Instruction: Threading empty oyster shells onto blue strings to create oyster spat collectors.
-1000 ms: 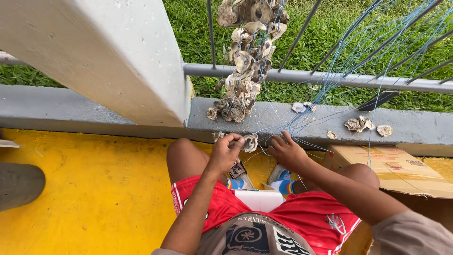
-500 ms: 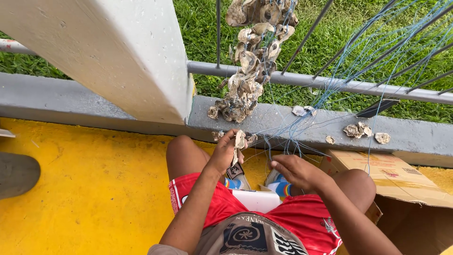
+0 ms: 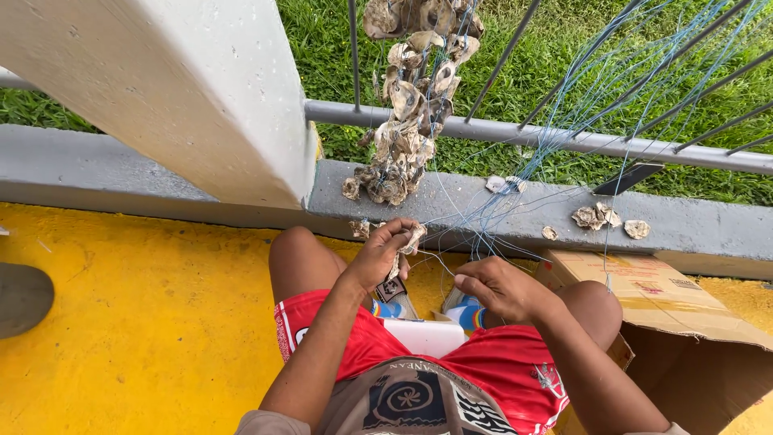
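An oyster shell [image 3: 412, 238] is pinched in the left hand [image 3: 378, 256] beside the concrete ledge [image 3: 515, 211]; blue line [image 3: 483, 229] is pinched by the right hand [image 3: 498, 287]. Line is best kept taut, untangled.

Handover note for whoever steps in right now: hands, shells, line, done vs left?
Left hand: fingers pinch a single oyster shell, held above the knees.
Right hand: closed on thin blue line that runs up to the railing.
Done: a long shell cluster already hangs strung from the railing.
Left: loose shells lie on the grey ledge, unstrung; the held shell is not yet in the cluster.
Open cardboard box sits by the right knee; contents not visible.
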